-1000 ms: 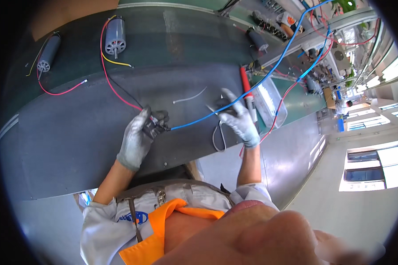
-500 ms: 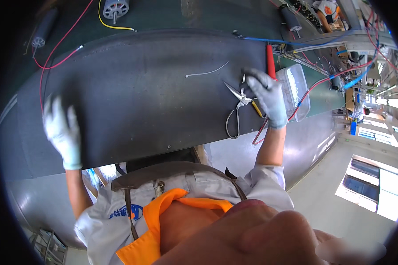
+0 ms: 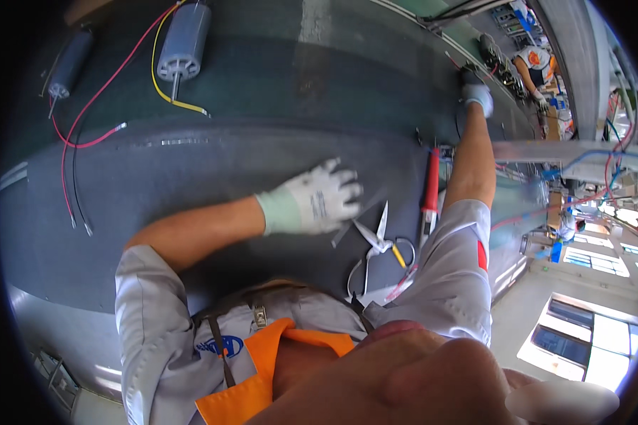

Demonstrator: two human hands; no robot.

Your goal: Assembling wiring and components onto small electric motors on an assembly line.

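Note:
My left hand [image 3: 319, 202], in a white glove, is held over the dark worktop, its fingers spread and nothing gripped. A thin whitish strip [image 3: 342, 232], blurred, shows beside its fingertips. To the right lie open metal scissors [image 3: 377, 246] with a yellow piece [image 3: 399, 256] by their handles. My right arm stretches far forward. At its end my gloved right hand [image 3: 478, 98] appears closed on a dark electric motor [image 3: 469, 75]; its fingers and most of the motor are hard to make out. A red-handled tool [image 3: 431, 180] lies next to my right forearm.
Two grey motors, one with a yellow lead [image 3: 184, 42] and one with red and black leads [image 3: 69, 64], lie at the far left. A metal frame post [image 3: 567, 57] and rail [image 3: 524, 150] stand at the right. Another person [image 3: 535, 64] works beyond.
My left hand has swung from the far left to the middle of the worktop. My right hand has left the scissors and reached far forward to the motor. The view has shifted too.

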